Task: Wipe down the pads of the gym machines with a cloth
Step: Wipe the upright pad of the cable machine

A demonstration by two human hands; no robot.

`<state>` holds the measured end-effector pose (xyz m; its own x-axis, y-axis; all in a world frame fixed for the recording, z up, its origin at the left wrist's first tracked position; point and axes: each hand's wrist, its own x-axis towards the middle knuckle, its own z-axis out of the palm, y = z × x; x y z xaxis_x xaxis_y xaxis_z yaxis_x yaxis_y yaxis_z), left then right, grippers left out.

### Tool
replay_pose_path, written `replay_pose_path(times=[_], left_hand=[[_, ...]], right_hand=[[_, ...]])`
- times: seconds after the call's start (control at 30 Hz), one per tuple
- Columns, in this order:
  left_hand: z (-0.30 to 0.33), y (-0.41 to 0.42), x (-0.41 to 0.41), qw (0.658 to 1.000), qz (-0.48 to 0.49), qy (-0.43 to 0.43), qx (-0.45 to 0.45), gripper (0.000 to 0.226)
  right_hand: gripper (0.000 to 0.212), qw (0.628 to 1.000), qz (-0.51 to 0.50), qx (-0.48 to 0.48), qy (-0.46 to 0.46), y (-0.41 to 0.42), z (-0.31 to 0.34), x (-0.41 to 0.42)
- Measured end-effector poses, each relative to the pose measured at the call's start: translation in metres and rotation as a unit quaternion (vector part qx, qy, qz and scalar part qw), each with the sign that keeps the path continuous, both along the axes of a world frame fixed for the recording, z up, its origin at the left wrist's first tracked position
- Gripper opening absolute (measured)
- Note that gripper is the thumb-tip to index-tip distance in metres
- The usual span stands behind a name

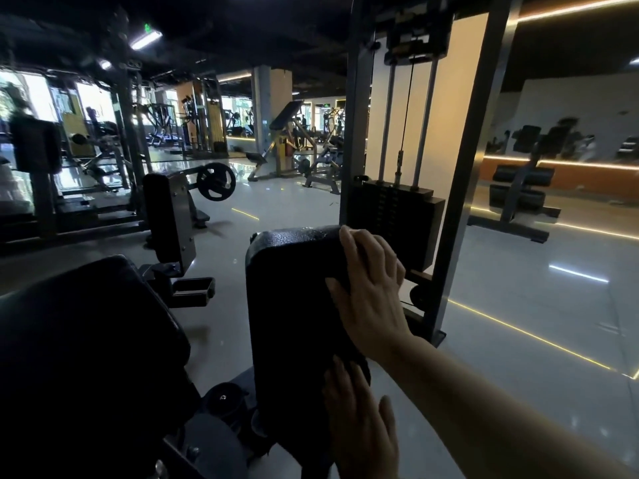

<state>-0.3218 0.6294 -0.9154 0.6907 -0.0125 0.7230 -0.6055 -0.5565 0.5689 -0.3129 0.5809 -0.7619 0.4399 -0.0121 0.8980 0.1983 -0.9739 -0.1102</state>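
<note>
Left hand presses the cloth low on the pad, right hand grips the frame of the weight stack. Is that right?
Not quite. The right hand is not on the frame; it lies flat on the upper right edge of the pad, as the head view shows. The left hand does press the cloth low on the pad.

1. Was a commercial gym, dim, with a glossy pale tiled floor (518, 305) reflecting light strips.
2. Held a weight stack (394, 209) on guide rods inside a steel frame, straight ahead.
3. Showed black upholstered pads (294, 288) on nearby machines.
4. Had a plate-loaded machine with a round weight plate (216, 181) at left.
5. Carried benches, racks and mirrors further back, under ceiling tube lights.
</note>
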Motion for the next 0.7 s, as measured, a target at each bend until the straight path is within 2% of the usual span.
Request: replay_pose_path(times=[0.1,0.23,0.33,0.47,0.6,0.7], left_hand=[[0.018,0.04,0.001,0.997,0.052,-0.039,0.037,0.063],[0.032,0.07,0.011,0.985,0.109,-0.111,0.078,0.07],[0.035,0.078,0.014,0.972,0.113,-0.16,0.13,0.073],[0.051,0.091,0.021,0.963,0.091,-0.192,0.168,0.058],[0.078,0.101,0.026,0.944,0.075,-0.236,0.217,0.054],[0.096,0.108,0.034,0.926,0.078,-0.277,0.243,0.051]], right_hand=[[0.057,0.999,0.036,0.028,0.025,0.007,0.007,0.004],[0.052,0.997,0.06,0.048,0.008,0.008,0.003,0.002],[0.059,0.995,0.074,0.069,0.02,0.01,0.006,-0.004],[0.061,0.986,0.115,0.105,0.066,0.011,-0.002,-0.023],[0.057,0.975,0.134,0.15,0.093,0.004,0.01,-0.028],[0.058,0.953,0.16,0.224,0.123,0.006,0.027,-0.024]])
